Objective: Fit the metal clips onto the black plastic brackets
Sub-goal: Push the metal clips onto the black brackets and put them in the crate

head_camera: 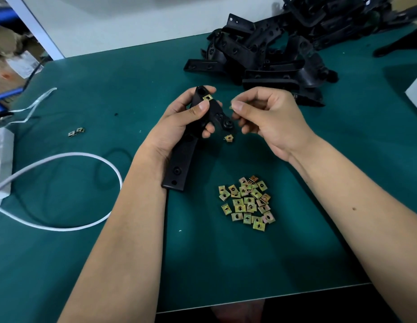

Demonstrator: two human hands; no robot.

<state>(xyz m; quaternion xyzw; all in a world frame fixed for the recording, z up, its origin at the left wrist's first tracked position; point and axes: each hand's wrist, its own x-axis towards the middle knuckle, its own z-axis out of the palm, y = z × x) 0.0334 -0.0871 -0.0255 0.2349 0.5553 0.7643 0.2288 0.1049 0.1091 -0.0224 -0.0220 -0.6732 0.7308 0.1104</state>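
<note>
I am seeing my left hand [179, 120] and right hand [270, 120] bare, no gloves or rings; both forearms are showing sleeveless up from the grip.

Bracket pile [268, 54] far right on mat [109, 89]; clip heap [247, 202] near; cable [63, 190] left.

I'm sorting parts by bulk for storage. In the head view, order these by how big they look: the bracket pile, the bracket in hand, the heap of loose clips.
1. bracket pile, though farthest away
2. held bracket
3. clip heap
</note>
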